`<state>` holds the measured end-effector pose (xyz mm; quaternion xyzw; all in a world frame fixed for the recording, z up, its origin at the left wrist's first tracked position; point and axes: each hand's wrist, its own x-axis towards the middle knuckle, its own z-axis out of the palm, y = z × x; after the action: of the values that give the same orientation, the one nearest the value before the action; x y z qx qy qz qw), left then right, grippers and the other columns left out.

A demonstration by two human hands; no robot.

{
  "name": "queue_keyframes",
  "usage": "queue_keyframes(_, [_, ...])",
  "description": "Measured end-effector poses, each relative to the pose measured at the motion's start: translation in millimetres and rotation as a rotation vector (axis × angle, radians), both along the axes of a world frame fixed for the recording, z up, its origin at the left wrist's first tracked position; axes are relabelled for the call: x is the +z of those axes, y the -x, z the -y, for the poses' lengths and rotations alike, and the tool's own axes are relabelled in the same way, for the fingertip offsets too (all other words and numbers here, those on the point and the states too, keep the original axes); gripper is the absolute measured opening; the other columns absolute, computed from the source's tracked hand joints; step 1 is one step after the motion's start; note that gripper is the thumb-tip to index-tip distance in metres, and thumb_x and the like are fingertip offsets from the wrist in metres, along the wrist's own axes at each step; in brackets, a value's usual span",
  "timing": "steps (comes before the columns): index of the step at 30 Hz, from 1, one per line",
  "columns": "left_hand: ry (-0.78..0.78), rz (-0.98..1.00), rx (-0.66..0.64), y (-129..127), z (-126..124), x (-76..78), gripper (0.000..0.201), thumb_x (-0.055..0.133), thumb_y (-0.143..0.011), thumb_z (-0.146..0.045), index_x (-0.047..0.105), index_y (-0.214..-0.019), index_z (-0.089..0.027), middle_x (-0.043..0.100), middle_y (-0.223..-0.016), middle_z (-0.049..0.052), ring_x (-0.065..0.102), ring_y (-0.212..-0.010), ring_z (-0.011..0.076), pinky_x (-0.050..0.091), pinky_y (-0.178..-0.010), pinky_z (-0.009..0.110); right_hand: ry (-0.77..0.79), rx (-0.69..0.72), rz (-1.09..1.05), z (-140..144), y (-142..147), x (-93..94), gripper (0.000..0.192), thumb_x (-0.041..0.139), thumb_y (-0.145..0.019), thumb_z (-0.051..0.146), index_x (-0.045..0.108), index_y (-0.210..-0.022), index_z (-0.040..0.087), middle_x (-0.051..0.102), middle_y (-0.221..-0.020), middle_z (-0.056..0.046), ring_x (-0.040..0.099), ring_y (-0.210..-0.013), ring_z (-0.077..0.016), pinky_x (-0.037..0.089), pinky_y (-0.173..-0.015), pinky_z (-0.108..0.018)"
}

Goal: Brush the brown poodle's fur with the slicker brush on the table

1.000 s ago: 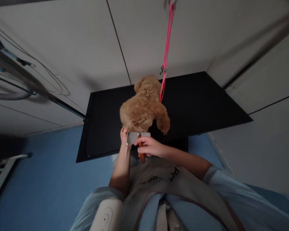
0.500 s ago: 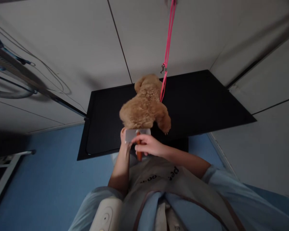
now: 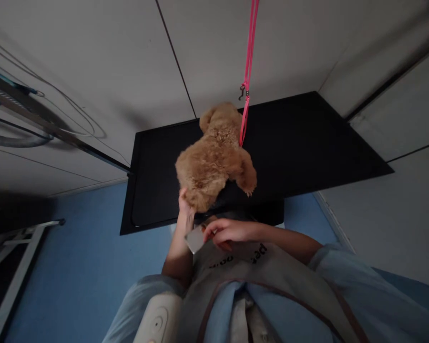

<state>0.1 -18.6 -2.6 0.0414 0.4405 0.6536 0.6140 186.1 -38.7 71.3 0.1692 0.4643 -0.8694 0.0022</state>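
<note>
A curly tan dog [image 3: 212, 157] is on the black grooming table [image 3: 307, 143], its head toward the wall. My left hand [image 3: 186, 202] is closed around the fur of a hind leg at the dog's near left end; some of its fingers are hidden. In my right hand [image 3: 230, 232] is a slicker brush [image 3: 195, 239] with a flat, pale rectangular head and an orange-brown handle. The brush is held low in front of my apron, apart from the dog, its head tilted to the left beside my left forearm.
A pink grooming loop [image 3: 249, 57] with a metal clip hangs down to the dog's right side. A dark metal arm [image 3: 75, 143] reaches the table's left corner. Cables run along the white wall [image 3: 110, 57]. A white rounded device [image 3: 157, 317] is by my chest.
The brush has come away from the dog's rear, down toward my apron, and its head has turned. The fur near my left hand is now uncovered.
</note>
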Motion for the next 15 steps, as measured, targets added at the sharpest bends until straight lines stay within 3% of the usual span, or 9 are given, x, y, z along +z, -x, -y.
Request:
queue_keyframes(1, [-0.002,0.034,-0.001,0,0,0.2,0.036,0.05,-0.076,-0.045,0.065,-0.09,-0.015,0.068,-0.087,0.009,0.064,-0.082,0.0234,0.053,-0.072,0.036,-0.009,-0.001,-0.021,-1,0,-1.3,0.027,0.049,-0.072,0.006,0.056,-0.097,0.014,0.055,-0.048,0.008,0.05,-0.038,-0.0071,0.035,-0.042,-0.016])
queue_keyframes(5, [0.014,0.057,-0.008,5,-2,-3.2,0.035,0.047,-0.079,-0.042,0.065,-0.085,-0.013,0.067,-0.076,0.009,0.063,-0.071,0.0215,0.053,-0.067,0.035,-0.121,-0.28,0.022,-11,2,-8.9,0.031,0.048,-0.069,0.005,0.052,-0.097,0.016,0.057,-0.051,0.01,0.051,-0.039,-0.0069,0.038,-0.043,-0.016])
queue_keyframes(10, [0.005,0.056,-0.021,8,-3,-5.2,0.038,0.046,-0.079,-0.045,0.065,-0.09,-0.014,0.069,-0.088,0.01,0.065,-0.083,0.024,0.055,-0.073,0.037,-0.036,-0.006,-0.036,-11,2,-17.4,0.027,0.048,-0.071,0.009,0.057,-0.095,0.014,0.055,-0.049,0.008,0.047,-0.036,-0.0067,0.035,-0.039,-0.016])
queue_keyframes(15, [0.006,0.028,-0.013,7,-5,-3.3,0.033,0.052,-0.076,-0.045,0.064,-0.081,-0.015,0.067,-0.077,0.009,0.064,-0.077,0.0237,0.055,-0.072,0.037,-0.209,-0.305,0.033,-21,5,-22.5,0.031,0.048,-0.066,0.006,0.057,-0.095,0.016,0.057,-0.053,0.01,0.048,-0.038,-0.0052,0.035,-0.04,-0.014])
